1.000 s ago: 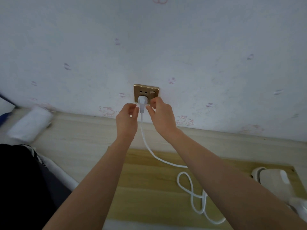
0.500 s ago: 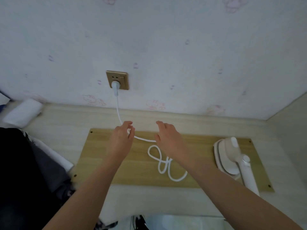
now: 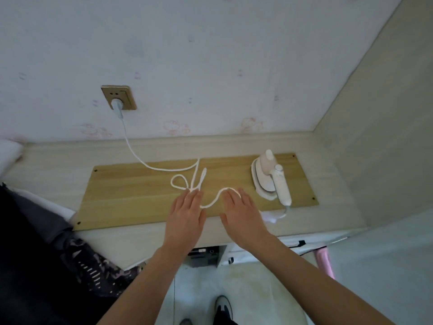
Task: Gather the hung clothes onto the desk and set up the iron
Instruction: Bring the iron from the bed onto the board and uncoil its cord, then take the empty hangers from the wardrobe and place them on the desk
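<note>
Both hands have come away from the wall now. A second ago they were pinching the plug (image 3: 116, 106) at the socket (image 3: 119, 97); half a second ago they had dropped over the cord. Now the left hand (image 3: 185, 218) and the right hand (image 3: 243, 219) lie lower, side by side above the front edge of the wooden board (image 3: 121, 195), palms down, fingers spread and loose, gripping nothing. The view has tipped down too: floor and a shoe (image 3: 223, 306) show at the bottom edge.

The plug sits in the socket, and the white cord (image 3: 150, 166) runs down from it onto the board, where it loops just beyond the left fingertips and curves between the two hands. Whether either hand touches the cord cannot be told from here. The iron (image 3: 269, 181) lies on the right end of the board, handle toward the person, near the right hand but clear of it. Its cord leaves the handle's tip and passes behind the right hand, so that stretch is hidden.

Dark clothes (image 3: 46, 254) are heaped on the left end of the table (image 3: 58, 160), cut off by the frame edge and too dim to sort piece from piece. A white shape (image 3: 8, 152) at the far left is blurred and half out of view.
</note>
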`<state>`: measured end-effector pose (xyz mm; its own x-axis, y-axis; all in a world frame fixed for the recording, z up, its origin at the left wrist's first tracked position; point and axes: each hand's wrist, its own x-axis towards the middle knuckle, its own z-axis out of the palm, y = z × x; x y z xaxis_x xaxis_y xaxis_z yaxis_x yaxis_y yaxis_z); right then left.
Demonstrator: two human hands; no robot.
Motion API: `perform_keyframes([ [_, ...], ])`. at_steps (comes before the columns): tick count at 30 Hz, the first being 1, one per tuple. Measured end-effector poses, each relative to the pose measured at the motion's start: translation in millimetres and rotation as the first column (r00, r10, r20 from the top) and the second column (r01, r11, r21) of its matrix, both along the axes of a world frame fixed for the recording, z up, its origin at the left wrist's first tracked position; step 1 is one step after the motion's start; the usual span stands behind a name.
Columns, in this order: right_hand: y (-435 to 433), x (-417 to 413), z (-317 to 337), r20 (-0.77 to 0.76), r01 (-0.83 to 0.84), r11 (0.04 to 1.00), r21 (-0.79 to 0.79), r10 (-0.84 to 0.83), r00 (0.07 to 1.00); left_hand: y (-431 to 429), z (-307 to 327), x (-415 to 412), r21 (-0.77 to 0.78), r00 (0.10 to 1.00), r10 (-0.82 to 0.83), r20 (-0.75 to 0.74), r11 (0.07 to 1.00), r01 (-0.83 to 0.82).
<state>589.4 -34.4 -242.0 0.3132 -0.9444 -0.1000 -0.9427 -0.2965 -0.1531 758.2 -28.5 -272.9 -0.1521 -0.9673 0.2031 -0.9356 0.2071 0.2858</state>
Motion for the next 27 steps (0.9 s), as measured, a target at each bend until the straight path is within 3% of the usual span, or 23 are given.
perform_keyframes([
  [6,70.9,-15.0,-18.7,0.004,0.151,0.988,-0.023,-0.151,0.989,57.1,-6.2,-17.9,0.009,0.988,-0.126,0.088,0.992,0.125],
  [12,157.1,-15.2,-29.5,-0.045,0.318,0.947,0.052,-0.316,0.948,111.1,-17.7,-10.7,0.071,0.911,-0.342,0.229,0.94,0.335],
  [18,247.1,-19.6,-28.6,0.005,0.509,0.86,0.028,-0.51,0.86,160.5,-17.9,-27.4,0.036,0.864,-0.494,0.096,0.869,0.493],
  [27,375.8,-52.9,-37.2,-0.012,0.72,0.694,-0.028,-0.72,0.694,242.2,-28.7,-86.6,0.102,0.614,-0.784,0.085,0.62,0.778],
])
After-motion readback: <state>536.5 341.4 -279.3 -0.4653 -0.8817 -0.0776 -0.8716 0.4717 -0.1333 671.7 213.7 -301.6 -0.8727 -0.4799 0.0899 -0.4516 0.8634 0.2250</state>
